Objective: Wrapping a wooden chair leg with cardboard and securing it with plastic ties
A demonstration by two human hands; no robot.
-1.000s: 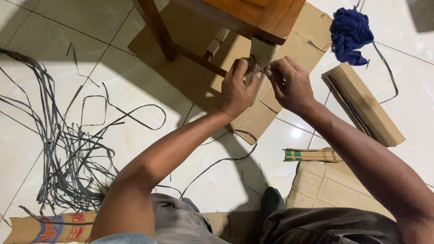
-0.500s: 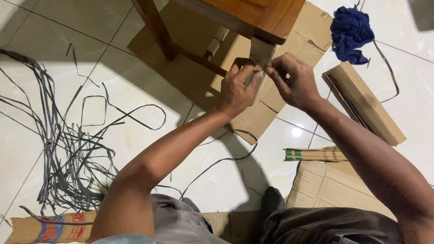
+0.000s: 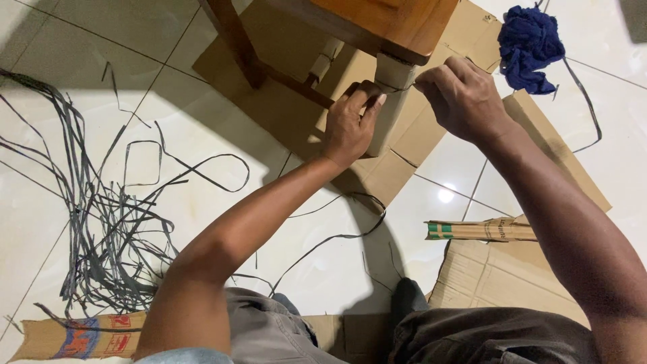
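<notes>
I see 3 cardboard bits: flat box with red-blue print (image 3: 81, 335) near left, folded brown box (image 3: 563, 158) right, green-striped folded strip (image 3: 478, 230) near it.

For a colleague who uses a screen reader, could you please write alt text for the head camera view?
The person's left hand grips the cardboard-wrapped leg of a wooden chair, while the right hand pinches a thin dark strap around the wrapping. Loose dark straps tangle on the white tiled floor, with flat cardboard and a blue cloth nearby.
</notes>
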